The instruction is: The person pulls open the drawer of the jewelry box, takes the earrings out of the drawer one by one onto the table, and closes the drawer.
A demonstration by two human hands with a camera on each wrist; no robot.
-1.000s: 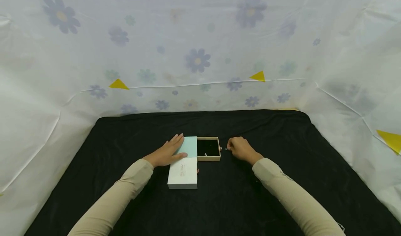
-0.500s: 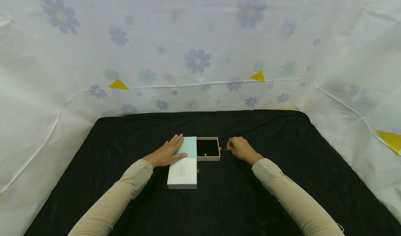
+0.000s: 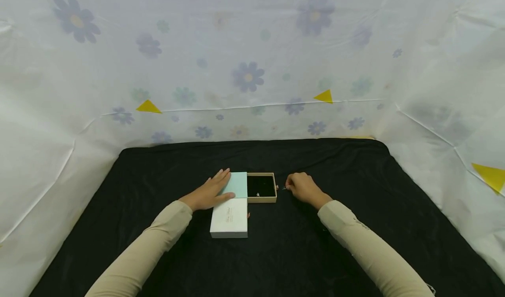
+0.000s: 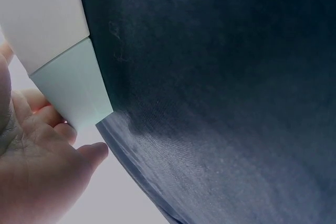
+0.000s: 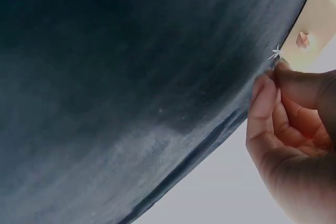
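My left hand (image 3: 209,189) lies flat with fingers straight on the mint-green sleeve (image 3: 239,184) of a small jewelry box. Out of the sleeve's right side stands a kraft-colored drawer (image 3: 262,200) with a black pad inside. On that pad, near its front edge, sits a small silver star-shaped earring (image 3: 258,194). Just right of the drawer, my right hand (image 3: 306,189) pinches another tiny silver star-shaped earring (image 5: 275,52) between thumb and index finger. In the right wrist view, the star points out past the fingertips, close to the drawer's pull tab (image 5: 303,40).
A white box (image 3: 229,219) with faint lettering touches the near side of the mint sleeve, and a small tab (image 3: 248,215) shows at its right. Black cloth (image 3: 300,253) covers the table. Pale flower-printed sheeting (image 3: 248,117) walls the back and sides.
The earring in my right fingers has turned slightly, its star face now showing less than a second ago. Both hands and the boxes stay practically in place.
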